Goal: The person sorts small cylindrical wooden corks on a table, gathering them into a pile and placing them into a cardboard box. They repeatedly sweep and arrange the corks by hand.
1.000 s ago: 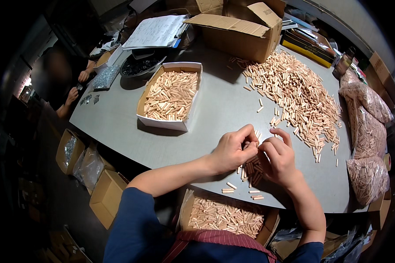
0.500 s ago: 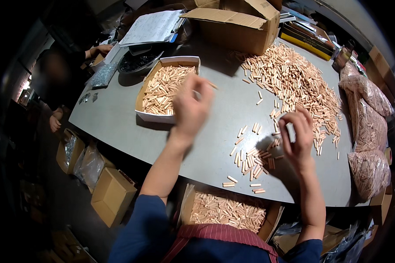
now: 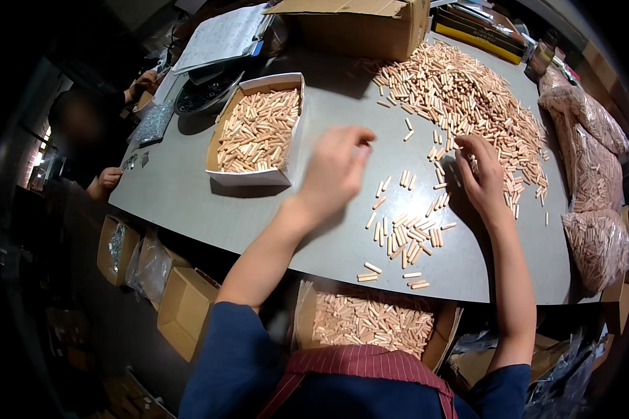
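Note:
Several short, round-ended wooden dowels form a big heap [image 3: 468, 91] at the back right of the table. A smaller loose scatter of dowels [image 3: 405, 237] lies nearer to me. My right hand [image 3: 482, 174] is at the heap's near left edge, fingers bent and apart, with no dowel visible in its grip. My left hand [image 3: 337, 167] hovers over bare tabletop between the white-sided carton [image 3: 254, 176] and the heap. Its fingers are bent and blurred, so whether they hold anything is unclear. Dowels [image 3: 258, 129] fill that carton.
Below the table's front edge, another cardboard box [image 3: 305, 314] holds dowels. Bagged dowels [image 3: 594, 167] line the right side. A large carton [image 3: 356, 31], clipboard [image 3: 220, 38] and dark bowl [image 3: 206, 94] stand at the back. Another person's hand [image 3: 110, 177] is at the left edge.
My left hand has moved right, away from above the carton, uncovering its right side. My right hand has shifted up to the heap's edge. The whole view has shifted slightly.

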Tool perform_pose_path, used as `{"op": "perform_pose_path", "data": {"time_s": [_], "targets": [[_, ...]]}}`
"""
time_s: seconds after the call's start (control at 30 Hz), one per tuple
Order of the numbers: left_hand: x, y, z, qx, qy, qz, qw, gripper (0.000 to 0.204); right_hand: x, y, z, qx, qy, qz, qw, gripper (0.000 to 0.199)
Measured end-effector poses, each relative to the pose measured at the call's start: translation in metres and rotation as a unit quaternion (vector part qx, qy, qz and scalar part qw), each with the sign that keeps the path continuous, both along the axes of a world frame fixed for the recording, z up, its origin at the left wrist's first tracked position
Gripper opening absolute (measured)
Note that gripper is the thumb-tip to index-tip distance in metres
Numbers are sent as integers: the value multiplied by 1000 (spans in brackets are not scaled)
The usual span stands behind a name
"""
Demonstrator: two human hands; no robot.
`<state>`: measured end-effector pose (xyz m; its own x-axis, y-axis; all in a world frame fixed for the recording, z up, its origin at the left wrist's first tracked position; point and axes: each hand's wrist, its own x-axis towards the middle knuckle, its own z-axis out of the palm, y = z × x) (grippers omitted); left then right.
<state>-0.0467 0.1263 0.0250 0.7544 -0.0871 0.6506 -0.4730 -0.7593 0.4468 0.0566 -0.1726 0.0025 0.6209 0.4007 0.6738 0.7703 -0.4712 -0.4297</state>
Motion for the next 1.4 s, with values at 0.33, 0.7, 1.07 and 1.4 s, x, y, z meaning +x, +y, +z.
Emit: {"op": "perform_pose_path", "data": {"time_s": [0.33,0.7,1.07,1.4], "targets": [[-3,-27,-42,89,159,-166,969,60,18,-8,-21,69,86,-12,994,26],[-83,-34,-17,224,224,-253,914,76,16,-2,-20,65,73,0,995,26],[-111,13,-23,-233,289,-73,926,57,22,-10,-19,85,61,-5,994,22],[-100,-12,-38,162,172,48,971,74,25,-11,-25,80,69,-4,994,22]]}}
